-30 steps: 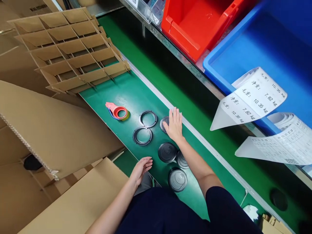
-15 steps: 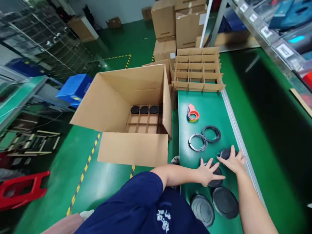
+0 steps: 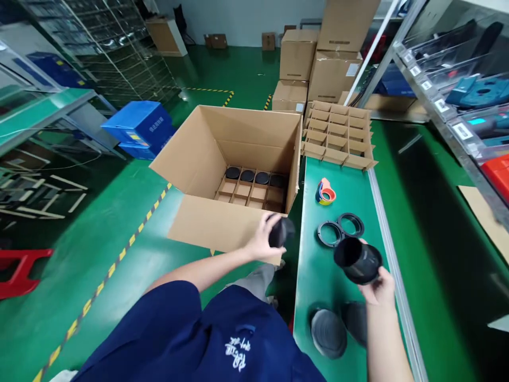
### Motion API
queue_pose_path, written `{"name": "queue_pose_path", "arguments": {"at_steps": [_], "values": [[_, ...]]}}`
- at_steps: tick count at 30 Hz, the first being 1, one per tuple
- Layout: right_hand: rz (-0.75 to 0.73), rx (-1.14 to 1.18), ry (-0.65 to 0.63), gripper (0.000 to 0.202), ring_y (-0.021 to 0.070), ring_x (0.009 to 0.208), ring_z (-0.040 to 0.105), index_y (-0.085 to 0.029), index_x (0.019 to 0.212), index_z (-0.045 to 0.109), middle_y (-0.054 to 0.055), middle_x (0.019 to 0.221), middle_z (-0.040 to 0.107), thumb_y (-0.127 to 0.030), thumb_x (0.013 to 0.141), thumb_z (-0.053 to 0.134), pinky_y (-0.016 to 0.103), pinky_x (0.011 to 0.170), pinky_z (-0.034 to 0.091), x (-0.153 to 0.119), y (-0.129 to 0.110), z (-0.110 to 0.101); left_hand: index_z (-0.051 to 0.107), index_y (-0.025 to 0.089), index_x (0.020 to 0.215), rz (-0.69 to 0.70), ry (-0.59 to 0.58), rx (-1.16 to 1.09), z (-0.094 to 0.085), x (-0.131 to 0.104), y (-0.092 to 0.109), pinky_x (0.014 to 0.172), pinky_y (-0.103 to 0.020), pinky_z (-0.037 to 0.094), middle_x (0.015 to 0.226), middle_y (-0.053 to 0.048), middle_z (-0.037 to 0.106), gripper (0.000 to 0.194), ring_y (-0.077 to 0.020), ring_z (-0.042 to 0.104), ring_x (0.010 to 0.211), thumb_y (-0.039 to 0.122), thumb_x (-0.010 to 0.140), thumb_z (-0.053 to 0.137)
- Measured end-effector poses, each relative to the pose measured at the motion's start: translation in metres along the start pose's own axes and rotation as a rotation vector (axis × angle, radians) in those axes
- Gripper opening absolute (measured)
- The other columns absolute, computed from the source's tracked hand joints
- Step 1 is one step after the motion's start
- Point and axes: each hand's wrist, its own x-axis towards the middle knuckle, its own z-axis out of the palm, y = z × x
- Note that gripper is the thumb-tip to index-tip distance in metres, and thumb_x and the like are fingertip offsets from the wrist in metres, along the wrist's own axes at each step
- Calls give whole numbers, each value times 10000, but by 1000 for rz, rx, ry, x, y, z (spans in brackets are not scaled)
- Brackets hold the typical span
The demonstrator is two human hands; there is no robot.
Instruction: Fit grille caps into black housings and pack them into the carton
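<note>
My left hand (image 3: 260,241) is closed around a black cylinder (image 3: 278,232), held at the near flap of the open cardboard box (image 3: 222,223); motion blurs the part. Over the bench, my right hand (image 3: 379,289) grips a second black cylinder (image 3: 360,261), tilted so its hollow end faces up and left, with a wider flange near the fingers. Inside the box, several round black tops (image 3: 247,175) fill the far row of a cardboard divider grid (image 3: 240,200). Beneath my right forearm stand two more black round parts, one ribbed (image 3: 328,334), the other partly hidden (image 3: 354,322).
On the green bench (image 3: 314,276) lie two black rings (image 3: 329,233) and an orange tape dispenser (image 3: 326,192). Stacked cardboard dividers (image 3: 340,132) rest at its far end. A shelf rack (image 3: 449,106) leans in from the right; cartons (image 3: 298,61) stand behind. Blue bins (image 3: 137,127) sit left.
Both hands have lifted a black cylinder from the bench. My left hand has moved left to the box, while my right stays above the bench. The view has shifted.
</note>
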Motion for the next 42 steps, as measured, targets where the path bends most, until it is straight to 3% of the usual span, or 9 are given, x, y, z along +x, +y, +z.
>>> {"name": "queue_pose_path", "arguments": {"at_steps": [5, 10, 16, 20, 23, 28, 32, 36, 42], "values": [[27, -274, -361, 961, 381, 1411, 479, -331, 1566, 342, 118, 1571, 439, -619, 740, 739, 590, 1143, 415, -15, 33, 122, 214, 276, 1581, -471, 362, 339, -118, 50, -92, 1212, -545, 279, 1503, -165, 230, 1128, -403, 279, 1454, 388, 664, 862], [55, -400, -424, 1004, 362, 1409, 473, -337, 1589, 289, 129, 1583, 398, -534, 749, 804, 563, 1104, 462, 26, 60, 217, 236, 301, 1581, -696, 187, 541, -178, 109, -203, 1154, -557, 296, 1541, -204, 198, 1141, -456, 310, 1403, 395, 643, 879], [-137, -855, -369, 1021, 359, 1492, 311, -301, 1602, 233, 131, 1608, 300, -498, 756, 770, 583, 1194, 337, 163, 107, 349, 241, 318, 1593, -741, -97, 619, -185, 163, -346, 1141, -594, 272, 1589, -244, 191, 1180, -496, 274, 1442, 331, 615, 900], [-135, -1280, -291, 1050, 425, 1438, 319, -233, 1593, 267, 183, 1570, 330, -451, 708, 788, 623, 1114, 393, 270, 174, 436, 258, 322, 1594, -754, -205, 582, -173, 185, -424, 1151, -578, 272, 1603, -247, 199, 1210, -498, 279, 1454, 340, 583, 924], [-89, -1554, -344, 1057, 466, 1412, 315, -217, 1593, 282, 194, 1583, 328, -430, 698, 802, 648, 1078, 387, 332, 229, 477, 242, 327, 1601, -738, -274, 562, -166, 192, -467, 1173, -575, 244, 1620, -231, 185, 1222, -492, 251, 1474, 362, 587, 924], [-84, -1784, -478, 1154, 473, 1467, 230, -221, 1626, 211, 195, 1646, 241, -433, 685, 846, 645, 1141, 279, 401, 297, 518, 253, 323, 1602, -691, -334, 530, -162, 200, -518, 1207, -581, 195, 1647, -199, 133, 1214, -492, 177, 1506, 338, 589, 924], [-28, -1830, -540, 1197, 475, 1490, 211, -242, 1642, 174, 184, 1673, 201, -504, 692, 854, 662, 1165, 230, 432, 335, 532, 250, 334, 1607, -674, -332, 514, -157, 200, -541, 1218, -583, 192, 1659, -180, 137, 1219, -480, 198, 1504, 335, 593, 928], [-73, -1806, -567, 1026, 413, 1533, 175, -204, 1647, 183, 186, 1687, 178, -575, 852, 714, 631, 1215, 164, 436, 361, 519, 247, 291, 1619, -648, -351, 522, -148, 188, -554, 1225, -597, 173, 1679, -194, 113, 1154, -474, 113, 1537, 445, 672, 888], [-210, -1755, -594, 754, 391, 1555, 119, -194, 1631, 274, 157, 1700, 170, -531, 996, 501, 597, 1242, 88, 421, 382, 489, 308, 221, 1606, -493, -339, 484, -133, 168, -566, 1237, -643, 34, 1712, -187, 39, 765, -409, -58, 1572, 491, 944, 580]]}}
